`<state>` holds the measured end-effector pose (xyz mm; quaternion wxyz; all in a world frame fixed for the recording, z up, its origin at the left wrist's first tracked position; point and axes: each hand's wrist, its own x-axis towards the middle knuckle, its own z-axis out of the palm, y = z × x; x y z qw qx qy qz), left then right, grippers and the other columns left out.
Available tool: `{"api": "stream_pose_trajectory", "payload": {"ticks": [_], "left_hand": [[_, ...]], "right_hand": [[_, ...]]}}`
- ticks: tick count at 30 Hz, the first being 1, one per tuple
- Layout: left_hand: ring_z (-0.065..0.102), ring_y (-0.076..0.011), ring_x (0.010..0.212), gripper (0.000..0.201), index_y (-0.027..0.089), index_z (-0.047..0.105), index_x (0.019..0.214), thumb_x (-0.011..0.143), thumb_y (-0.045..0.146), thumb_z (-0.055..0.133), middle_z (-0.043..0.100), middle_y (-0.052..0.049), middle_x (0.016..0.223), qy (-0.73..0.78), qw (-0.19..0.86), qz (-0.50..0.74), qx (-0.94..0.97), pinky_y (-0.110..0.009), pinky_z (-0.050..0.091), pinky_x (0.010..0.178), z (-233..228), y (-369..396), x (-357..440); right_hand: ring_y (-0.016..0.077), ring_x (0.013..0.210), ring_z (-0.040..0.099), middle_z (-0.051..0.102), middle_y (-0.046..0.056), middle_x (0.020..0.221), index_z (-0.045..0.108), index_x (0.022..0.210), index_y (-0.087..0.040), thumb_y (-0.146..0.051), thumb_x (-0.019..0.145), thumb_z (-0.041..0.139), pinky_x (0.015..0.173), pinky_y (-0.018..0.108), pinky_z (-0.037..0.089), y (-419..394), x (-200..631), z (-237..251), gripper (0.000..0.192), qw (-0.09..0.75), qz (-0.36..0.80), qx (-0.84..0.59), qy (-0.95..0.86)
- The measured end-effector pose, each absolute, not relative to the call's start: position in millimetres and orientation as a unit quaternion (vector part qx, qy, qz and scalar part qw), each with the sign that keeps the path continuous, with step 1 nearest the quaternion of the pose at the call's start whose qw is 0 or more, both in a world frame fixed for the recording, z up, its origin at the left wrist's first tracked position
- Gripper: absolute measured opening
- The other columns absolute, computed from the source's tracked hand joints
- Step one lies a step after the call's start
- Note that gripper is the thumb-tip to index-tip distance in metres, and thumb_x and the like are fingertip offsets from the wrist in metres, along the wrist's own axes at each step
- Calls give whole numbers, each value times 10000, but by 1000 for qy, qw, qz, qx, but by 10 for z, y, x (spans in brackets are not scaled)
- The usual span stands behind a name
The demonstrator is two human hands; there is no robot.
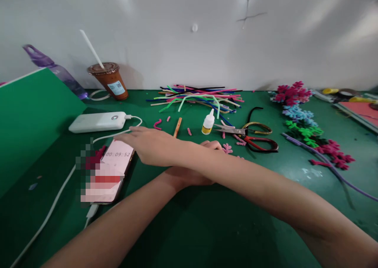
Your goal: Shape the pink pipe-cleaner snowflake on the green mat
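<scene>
My right arm reaches across to the left, over my left wrist. My right hand (pixel 155 144) has its fingers stretched out at the top edge of a phone (pixel 118 161) that shows a timer. Partly hidden under the right forearm, my left hand (pixel 196 176) rests low over the table with its fingers curled; what they hold, if anything, is hidden. Beside those fingers is a branched pink pipe-cleaner piece (pixel 227 148). Beyond the hands stand a small glue bottle (pixel 208 123), an orange stick (pixel 177 127) and open scissors (pixel 246 132).
Loose pipe cleaners (pixel 197 97) are heaped by the wall. Coloured pipe-cleaner branches (pixel 304 130) lie at right with a purple stem (pixel 325 161). At left are a white power bank (pixel 97 122) with a cable, an iced drink cup (pixel 110 81), a purple bottle (pixel 66 75) and a green panel (pixel 35 118).
</scene>
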<state>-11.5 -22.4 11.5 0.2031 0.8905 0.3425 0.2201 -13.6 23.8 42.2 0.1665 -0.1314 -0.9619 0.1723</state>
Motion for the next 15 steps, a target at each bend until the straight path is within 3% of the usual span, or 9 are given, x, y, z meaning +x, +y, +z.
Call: {"api": "stream_pose_trajectory", "payload": {"ticks": [5,10,15], "left_hand": [[526,-256,1098,404,118,515,1204,857,324,521,593,-121,1191,303,167,235,909,-394,423,946,-68,-198,-81],[546,-226,1020,225,160,678,965,891,292,512,704,-58,968,234,138,260,927,-382,427,910,-89,-133,-28],[528,-190,953,221,181,689,999,912,282,513,716,-30,981,233,160,257,924,-358,428,849,-30,-123,-8]], "right_hand": [[198,1166,528,579,91,1255,511,1247,-139,3,865,346,929,356,495,140,562,628,440,307,171,-197,-915],[189,908,615,658,76,927,618,1032,-164,19,817,450,795,360,521,52,1648,264,329,450,74,-227,-860],[177,810,607,642,57,825,631,956,-169,15,811,473,738,346,509,18,2168,-130,283,457,79,-339,-819]]}}
